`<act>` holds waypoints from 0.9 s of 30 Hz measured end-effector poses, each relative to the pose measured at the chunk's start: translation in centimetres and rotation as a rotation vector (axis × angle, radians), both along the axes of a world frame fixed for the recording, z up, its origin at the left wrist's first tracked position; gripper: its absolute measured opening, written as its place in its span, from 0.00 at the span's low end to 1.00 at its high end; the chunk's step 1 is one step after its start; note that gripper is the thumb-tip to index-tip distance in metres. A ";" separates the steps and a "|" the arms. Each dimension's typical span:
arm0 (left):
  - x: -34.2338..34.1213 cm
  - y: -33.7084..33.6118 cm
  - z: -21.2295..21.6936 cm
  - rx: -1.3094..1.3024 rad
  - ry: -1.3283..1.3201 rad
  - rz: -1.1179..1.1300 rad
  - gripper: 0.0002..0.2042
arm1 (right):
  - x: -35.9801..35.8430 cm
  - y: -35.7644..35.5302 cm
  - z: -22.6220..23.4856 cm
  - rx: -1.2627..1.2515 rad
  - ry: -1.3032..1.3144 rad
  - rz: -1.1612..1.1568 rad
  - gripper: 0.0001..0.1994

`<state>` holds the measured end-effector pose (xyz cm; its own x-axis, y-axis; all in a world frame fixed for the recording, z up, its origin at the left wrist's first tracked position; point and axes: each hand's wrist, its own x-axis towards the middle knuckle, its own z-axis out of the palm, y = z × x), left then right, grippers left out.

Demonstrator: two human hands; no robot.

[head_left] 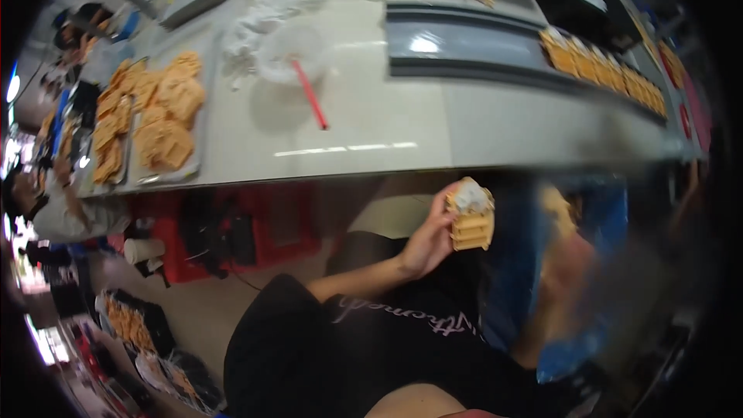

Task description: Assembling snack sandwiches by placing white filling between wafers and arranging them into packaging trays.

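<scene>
My left hand [428,245] is closed around the edge of a small tan plastic piece [472,231] with slatted ridges, held just below the table's front edge. A clump of white fluffy material [471,196] sits on the top end of that piece. To the right, my right hand [567,267] is smeared by motion over blue plastic sheeting [611,220]. A tan shape [559,209] shows at its fingers, too blurred to tell whether it is held.
On the table [371,112] stands a translucent tub [290,54] with a red stick [309,93]. Tan pieces fill trays [166,120] at left. A grey channel [464,42] holds a row of white-topped tan pieces [596,62]. Red crates [282,224] lie below; a person [66,201] is at far left.
</scene>
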<state>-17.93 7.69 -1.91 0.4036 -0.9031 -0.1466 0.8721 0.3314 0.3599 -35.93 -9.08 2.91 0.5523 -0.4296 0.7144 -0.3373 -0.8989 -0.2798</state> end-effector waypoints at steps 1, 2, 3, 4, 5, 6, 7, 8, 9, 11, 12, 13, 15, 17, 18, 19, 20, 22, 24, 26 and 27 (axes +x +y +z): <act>0.1 0.7 -0.1 0.013 -0.046 0.081 0.30 | 4.2 2.0 1.2 -0.044 -0.108 0.294 0.13; 0.3 1.0 0.1 -0.021 -0.053 0.092 0.29 | 6.1 3.5 1.7 -0.050 -0.103 0.440 0.11; 0.3 1.1 0.7 -0.017 -0.040 0.109 0.29 | 7.5 4.4 0.9 -0.072 -0.122 0.517 0.10; 0.3 1.3 0.7 -0.015 -0.054 0.131 0.28 | 8.3 5.0 0.7 -0.071 -0.101 0.580 0.10; 0.2 1.4 0.8 -0.011 -0.073 0.148 0.28 | 8.7 5.4 0.6 -0.066 -0.085 0.637 0.10; 0.1 1.3 1.2 -0.010 -0.078 0.146 0.28 | 8.7 5.7 0.5 -0.068 -0.072 0.614 0.10; -0.1 1.1 1.1 -0.013 -0.070 0.127 0.28 | 8.7 5.9 0.5 -0.091 -0.058 0.632 0.11; -0.3 1.0 1.1 -0.012 -0.089 0.136 0.28 | 8.7 6.1 0.3 -0.110 -0.050 0.665 0.11; -0.4 1.1 1.0 -0.011 -0.109 0.148 0.28 | 8.6 6.2 -0.1 -0.106 -0.047 0.664 0.11; -0.8 1.2 1.3 -0.009 -0.100 0.159 0.28 | 8.5 6.3 -1.0 -0.111 0.009 0.671 0.12; -0.9 1.2 1.3 -0.011 -0.093 0.171 0.28 | 8.5 6.4 -1.2 -0.110 0.013 0.676 0.12; -0.9 1.2 1.3 -0.011 -0.088 0.175 0.28 | 8.4 6.4 -1.3 -0.108 0.021 0.681 0.12; -0.8 1.3 1.1 -0.052 -0.089 0.187 0.26 | 8.4 6.6 -1.7 -0.099 0.036 0.694 0.12; -0.8 1.2 1.3 0.030 -0.063 0.200 0.25 | 8.5 6.5 -2.0 -0.070 0.116 0.717 0.14; -0.7 1.2 1.4 0.110 -0.044 0.207 0.23 | 8.7 6.4 -1.9 -0.067 0.114 0.722 0.14; -0.5 1.2 1.4 0.113 -0.046 0.211 0.23 | 8.9 6.3 -1.7 -0.025 0.146 0.758 0.15; -0.2 1.1 1.1 0.126 -0.067 0.222 0.22 | 9.1 6.3 -1.4 0.015 0.185 0.789 0.16; 0.1 1.0 0.9 0.137 -0.091 0.230 0.21 | 9.3 6.3 -0.4 0.069 0.235 0.831 0.16; 0.4 0.9 0.7 0.150 -0.098 0.252 0.21 | 9.1 6.2 -0.3 0.121 0.162 0.814 0.15; 0.2 1.0 0.7 0.124 -0.122 0.235 0.21 | 8.9 6.5 0.0 0.169 0.005 0.556 0.16; 0.0 1.2 0.7 0.102 -0.136 0.220 0.21 | 9.8 6.9 1.1 0.437 -0.026 0.385 0.17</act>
<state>-17.92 8.85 -1.16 0.6107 -0.7748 -0.1636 0.7245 0.4634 0.5103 -26.11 -2.23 3.97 0.7117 -0.4593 0.5315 0.0029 -0.7546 -0.6561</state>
